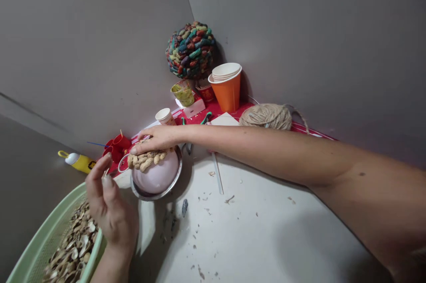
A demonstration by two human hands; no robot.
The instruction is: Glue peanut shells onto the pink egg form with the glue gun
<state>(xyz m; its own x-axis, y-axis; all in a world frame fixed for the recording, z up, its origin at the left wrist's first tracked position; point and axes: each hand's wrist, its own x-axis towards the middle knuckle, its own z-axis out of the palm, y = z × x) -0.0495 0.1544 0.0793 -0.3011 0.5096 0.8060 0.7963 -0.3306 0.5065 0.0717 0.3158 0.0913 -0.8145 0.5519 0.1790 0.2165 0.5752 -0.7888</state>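
Observation:
My right hand (156,137) reaches across the table and lies flat, fingers together, on a patch of peanut shells (146,159) stuck on a pale pink balloon (159,175). The balloon sits in a metal bowl (175,185). My left hand (108,203) is raised over the rim of a green basket (43,238) full of peanut shells (73,247). Its fingertips pinch something small and thin that I cannot make out.
At the back corner stand a ball of painted peanut shells (192,49), an orange cup with stacked white cups (226,85), a twine ball (266,116), small paper cups (165,116), red cups (118,145) and a yellow glue bottle (78,161). A white stick (218,176) and crumbs lie on the white tabletop (253,229).

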